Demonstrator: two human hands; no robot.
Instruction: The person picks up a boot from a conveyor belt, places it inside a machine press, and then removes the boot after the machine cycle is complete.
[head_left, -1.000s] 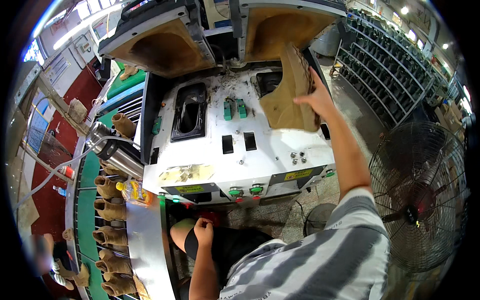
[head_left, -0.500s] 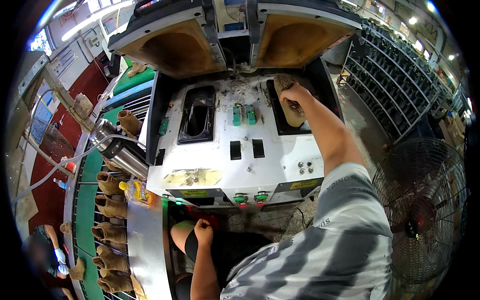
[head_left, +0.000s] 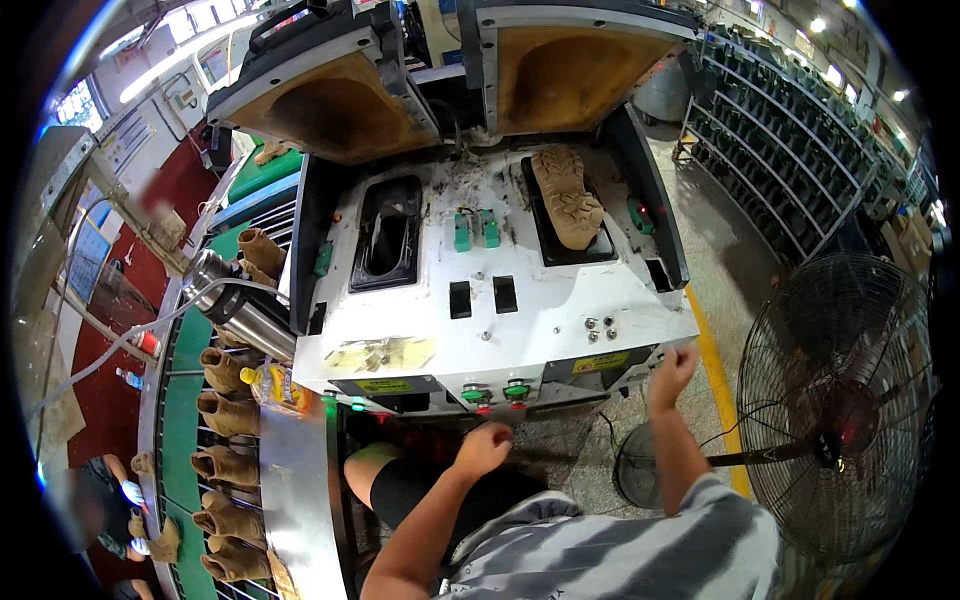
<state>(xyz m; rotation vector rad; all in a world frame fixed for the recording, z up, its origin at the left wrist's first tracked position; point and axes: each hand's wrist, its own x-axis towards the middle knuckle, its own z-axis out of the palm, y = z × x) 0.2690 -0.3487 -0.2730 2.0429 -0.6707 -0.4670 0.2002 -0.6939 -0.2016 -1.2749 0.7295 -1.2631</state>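
A brown boot (head_left: 567, 198) lies sole up in the black-lined right recess of a white two-station press (head_left: 420, 325). A black mould (head_left: 386, 235) with a dark hollow sits in the left recess. Both hinged lids with amber pads (head_left: 570, 75) stand raised behind them. My left hand (head_left: 485, 450), closed with no object showing, is just below the green and red buttons (head_left: 516, 391) on the machine's front. At the front right corner is my right hand (head_left: 673, 378), its fingers curled and no object visible; whether it touches the machine I cannot tell.
At left, several brown boots (head_left: 228, 413) line a green conveyor (head_left: 180, 400), with a steel flask (head_left: 235, 305) and a yellow-capped bottle (head_left: 275, 387) nearby. A large caged fan (head_left: 840, 410) stands close at right. A loaded rack (head_left: 790, 150) is behind; another person (head_left: 105, 510) works far left.
My right hand has let go of the boot, leaving it in the recess, and come back to the machine's front right corner. My left hand has moved right from my thigh toward the front buttons.
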